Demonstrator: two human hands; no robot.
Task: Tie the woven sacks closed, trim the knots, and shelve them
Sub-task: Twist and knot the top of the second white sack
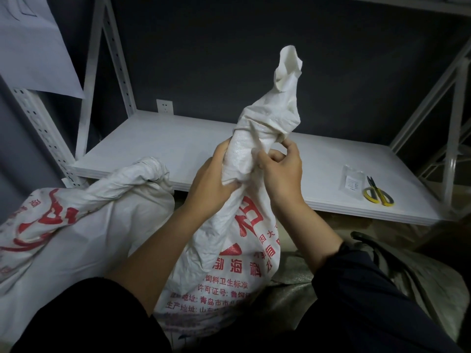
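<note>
Grips twisted neck of white woven red-printed sack [244, 250] at centre with left hand [211, 184], fingers curled round; pinches wrap with right hand [280, 171]. Contents hidden. Yellow-handled scissors [378, 193] at 3 o'clock on white shelf [178, 138].

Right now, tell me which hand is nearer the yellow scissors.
Right. The right hand pinches the neck of the sack, on the side toward the scissors; the left hand grips it farther away.

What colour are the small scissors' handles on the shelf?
Yellow handles on the small scissors; head view.
</note>
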